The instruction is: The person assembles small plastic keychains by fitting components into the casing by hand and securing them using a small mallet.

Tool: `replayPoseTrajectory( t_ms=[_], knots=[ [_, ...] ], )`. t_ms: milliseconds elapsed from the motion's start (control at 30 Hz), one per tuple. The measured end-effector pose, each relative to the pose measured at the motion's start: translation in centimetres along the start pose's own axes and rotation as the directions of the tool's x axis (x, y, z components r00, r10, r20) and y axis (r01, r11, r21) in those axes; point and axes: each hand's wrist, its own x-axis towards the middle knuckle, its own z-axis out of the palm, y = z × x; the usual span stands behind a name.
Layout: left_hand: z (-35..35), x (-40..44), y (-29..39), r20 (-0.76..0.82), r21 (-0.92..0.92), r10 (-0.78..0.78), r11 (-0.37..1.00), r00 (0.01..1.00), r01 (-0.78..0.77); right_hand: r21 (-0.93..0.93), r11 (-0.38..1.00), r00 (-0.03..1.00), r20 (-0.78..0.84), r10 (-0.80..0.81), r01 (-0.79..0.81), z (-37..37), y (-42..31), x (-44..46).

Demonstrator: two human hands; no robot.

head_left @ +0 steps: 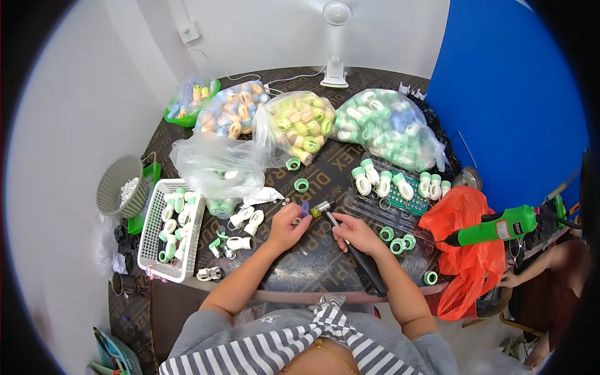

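"What's nearest?"
"The right hand (355, 232), closed around a tool (364, 265): long black handle, shiny metal head."
"And the left hand (289, 225)?"
"Pinching a small purple piece (305, 207), just beside that head. Farther off, a green ring (302, 185)."

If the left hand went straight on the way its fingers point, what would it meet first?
Beyond the small purple piece and olive-yellow piece at its fingertips, the left hand would probably meet the silver metal head of the black-handled tool; depth there is unclear.
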Motion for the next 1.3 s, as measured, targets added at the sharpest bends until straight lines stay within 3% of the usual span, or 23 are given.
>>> replayPoseTrajectory(
  t_ms=[167,367,433,500,567,700,767,867,900,967,1100,1167,1233,1300],
  knots=[
    [-0.6,0.1,-0.7,0.031,-0.109,0.033,0.994,0.999,-0.03,0.01,1.0,0.999,-0.043,0.026,-0.025,0.2,-0.2,0.0],
    [-0.9,0.2,0.5,0.122,-0.046,0.156,0.987,0.98,-0.152,0.05,0.999,0.997,-0.075,-0.011,0.015,0.3,-0.1,-0.2],
    [-0.9,-0.2,0.8,0.155,-0.035,0.137,0.99,0.978,-0.133,0.058,0.996,0.99,-0.122,0.069,-0.062,1.1,-1.1,-1.0],
    [-0.7,-0.6,1.5,0.114,-0.092,0.098,0.992,0.989,-0.088,0.048,0.999,0.985,-0.167,0.034,-0.026,1.9,-2.0,-2.4],
    [-0.9,-0.9,1.7,0.148,-0.024,0.096,0.995,0.984,-0.094,0.055,0.998,0.977,-0.212,0.032,-0.021,2.6,-2.8,-3.9],
    [-1.1,-0.6,2.1,0.181,-0.044,0.167,0.986,0.969,-0.162,-0.079,0.994,0.959,-0.27,-0.091,0.072,5.1,-4.4,-6.8],
    [-1.0,-1.0,2.4,0.168,-0.052,0.121,0.992,0.978,-0.114,-0.158,0.979,0.93,-0.321,-0.177,0.132,6.7,-5.2,-8.2],
    [-0.9,-1.5,2.3,0.14,-0.049,0.058,0.997,0.988,-0.051,-0.318,0.946,0.906,-0.377,-0.19,0.066,8.0,-6.0,-9.5],
    [-0.9,-1.6,2.2,0.134,-0.044,0.077,0.996,0.988,-0.072,-0.317,0.947,0.91,-0.372,-0.181,0.059,8.2,-5.9,-9.7],
    [-0.8,-1.7,2.1,0.123,-0.043,0.105,0.994,0.987,-0.101,-0.51,0.842,0.879,-0.306,-0.365,0.172,8.4,-5.6,-9.9],
    [-0.6,-1.9,1.8,0.131,-0.022,0.098,0.995,0.987,-0.096,-0.628,0.771,0.885,-0.295,-0.361,0.105,8.9,-7.2,-10.1],
    [-0.5,-1.9,1.7,0.118,-0.007,0.115,0.993,0.986,-0.114,-0.634,0.766,0.892,-0.282,-0.354,0.104,8.7,-7.0,-9.9],
    [-0.5,-1.9,1.6,0.126,-0.001,0.113,0.994,0.986,-0.114,-0.553,0.804,0.891,-0.225,-0.395,0.217,8.7,-6.5,-9.6],
    [-0.6,-1.8,1.7,0.132,0.008,0.11,0.994,0.985,-0.112,-0.496,0.852,0.905,-0.264,-0.333,0.168,9.4,-7.0,-9.8]
  ],
)
